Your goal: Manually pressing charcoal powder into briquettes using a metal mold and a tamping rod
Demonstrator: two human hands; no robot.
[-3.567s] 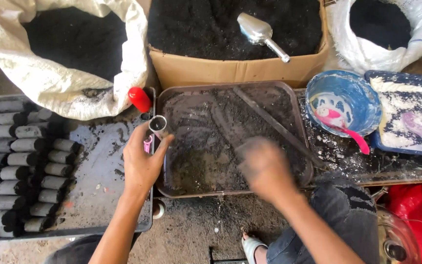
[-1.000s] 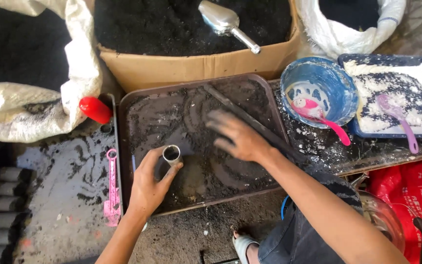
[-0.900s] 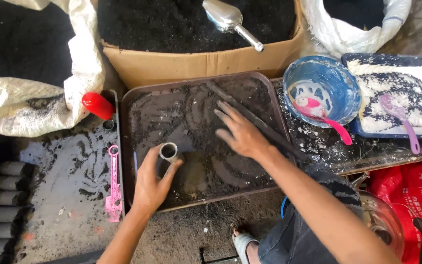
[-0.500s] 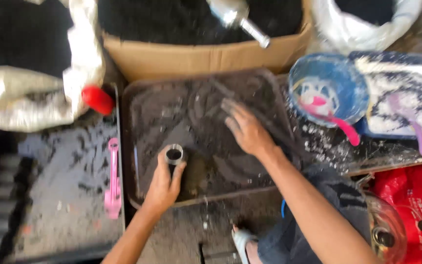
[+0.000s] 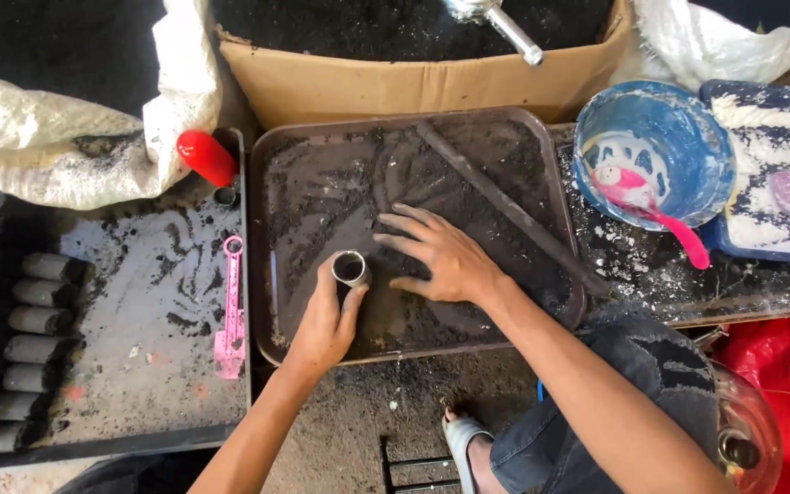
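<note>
- We are gripping a short metal tube (image 5: 350,268) with our left hand (image 5: 325,322), fingers wrapped round its side; it is standing upright, open end up, with dark soil showing inside.
- The tube is sitting in the brown tray (image 5: 272,192), toward the tray's 7 o'clock area, on a thin layer of dark soil.
- Our right hand (image 5: 445,261) is lying flat on the soil with fingers spread apart, holding nothing, just at 3 o'clock of the tube.
- A dark stick (image 5: 505,206) is lying slantwise across the tray, at 2 o'clock of the right hand.
- At 12 o'clock of the tray a cardboard box (image 5: 413,87) is holding soil, with a metal scoop (image 5: 500,18) in it.
- At 9 o'clock of the tray we are seeing a pink tool (image 5: 230,311), a red cap (image 5: 206,157) and rows of filled tubes (image 5: 20,357).
- At 2 o'clock a blue bowl (image 5: 688,128) is holding a pink spoon (image 5: 651,215).
</note>
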